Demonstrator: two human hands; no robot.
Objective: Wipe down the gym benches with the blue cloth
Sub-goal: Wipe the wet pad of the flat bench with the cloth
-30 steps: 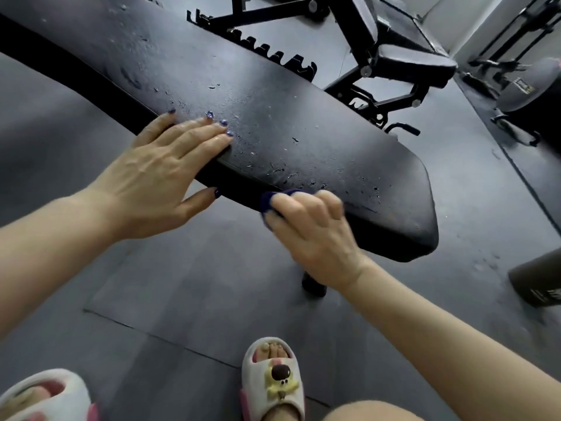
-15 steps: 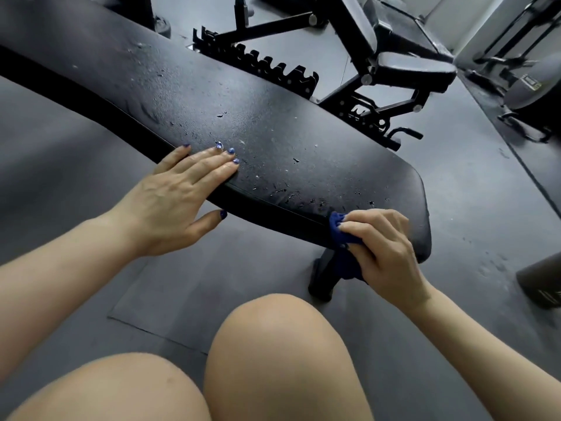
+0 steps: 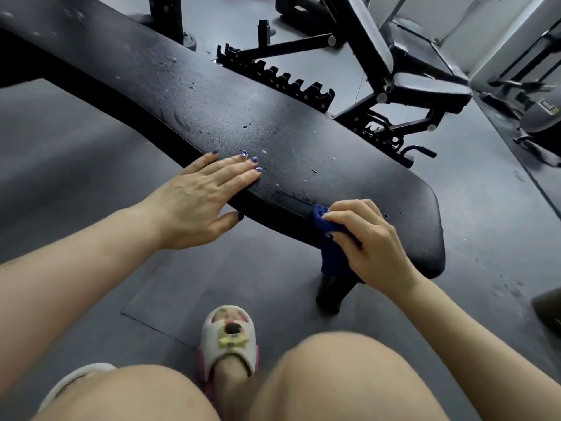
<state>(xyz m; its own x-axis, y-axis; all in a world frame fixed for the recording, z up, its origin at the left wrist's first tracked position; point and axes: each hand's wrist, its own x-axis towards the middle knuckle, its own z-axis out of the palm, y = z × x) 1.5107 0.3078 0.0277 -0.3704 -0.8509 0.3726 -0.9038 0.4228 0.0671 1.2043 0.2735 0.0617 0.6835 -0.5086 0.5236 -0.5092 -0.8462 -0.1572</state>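
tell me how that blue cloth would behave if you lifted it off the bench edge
Probably floppy: the blue cloth bunches in the right hand and its free end droops below the bench edge. Likely light. It may be damp, since droplets dot the pad.

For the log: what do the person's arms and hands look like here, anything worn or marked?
Both forearms are bare, with no sleeves, watch or bracelet in view. The left hand has dark blue nail polish, with a sparkly decoration on at least one nail. The right hand shows a dark nail on the thumb; its other nails are hidden. No rings or gloves show.
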